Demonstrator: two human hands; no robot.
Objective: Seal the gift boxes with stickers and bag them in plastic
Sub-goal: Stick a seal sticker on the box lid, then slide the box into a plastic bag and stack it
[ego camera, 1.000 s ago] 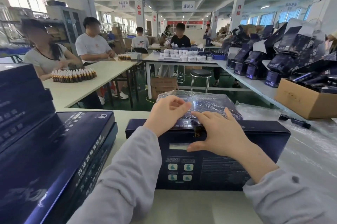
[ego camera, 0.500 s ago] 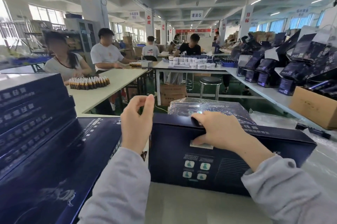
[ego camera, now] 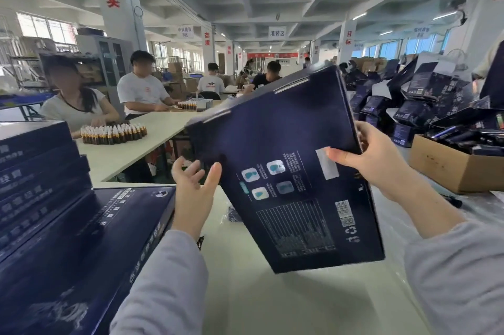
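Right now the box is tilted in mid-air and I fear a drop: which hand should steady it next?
Left. The left hand is open and empty beside the lower left edge of the gift box; the right hand is busy gripping its right edge.

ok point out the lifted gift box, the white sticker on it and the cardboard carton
gift box (ego camera: 286, 171), head view, middle of its printed face
white sticker (ego camera: 326, 168), head view, its bare lower half
cardboard carton (ego camera: 450, 171), head view, its front wall

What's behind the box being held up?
Over its top edge, a seated worker in a dark shirt shows. The gift box, gripped by the right hand, covers everything directly behind it.
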